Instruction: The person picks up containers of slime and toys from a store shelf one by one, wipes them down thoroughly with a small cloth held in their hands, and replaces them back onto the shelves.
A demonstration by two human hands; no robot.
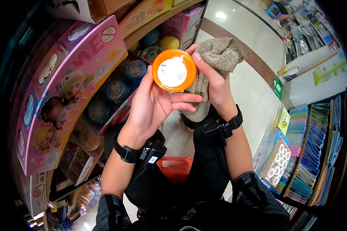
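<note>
Between my two hands is a round orange plastic container [159, 82], its flat end with a white printed label facing up at me. My left hand [150, 106] holds its left side with the thumb, the other fingers reaching beneath it towards the right. The fingertips of my right hand [217, 83] touch the container's upper right edge. That same hand also holds a crumpled grey-brown terry cloth [219, 53], which bulges above the hand and hangs down beside the container, behind my left fingertips. A black strap with a small device is on each wrist.
At left, a pink printed display box [84, 78] stands on shelving beside round-lidded tubs [115, 89] and a yellow ball [169, 42]. A red plastic stool [176, 170] is beneath me. Packed folders [309, 144] and a boxed set of white rolls [277, 164] fill the right shelf. A person sits far off, upper right.
</note>
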